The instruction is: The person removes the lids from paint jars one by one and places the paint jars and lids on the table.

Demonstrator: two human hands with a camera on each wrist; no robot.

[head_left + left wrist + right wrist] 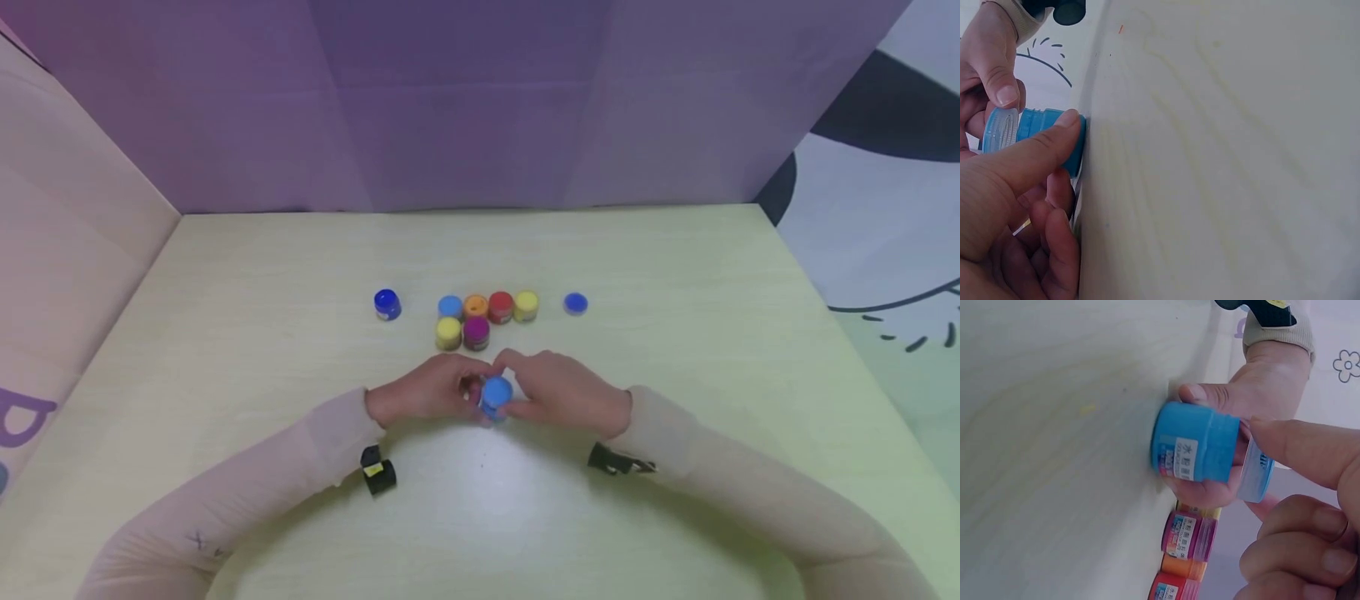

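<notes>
Head view: a light-blue paint pot (495, 395) was held on the worktop (675, 275) between left hand (427, 390) and right hand (566, 393), just before a cluster of pots (483, 318). Left wrist view: the pot's body (1044, 134) was clasped in the left grip. Right wrist view: its lid (1255, 472) was pinched in the right grip.

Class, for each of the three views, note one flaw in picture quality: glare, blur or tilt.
Head view: soft, whitish glare on the pale wooden table; right wrist view: small light-blue paint jar sharp, right hand blurred; left wrist view: tabletop tilted upright, left hand soft.
</notes>
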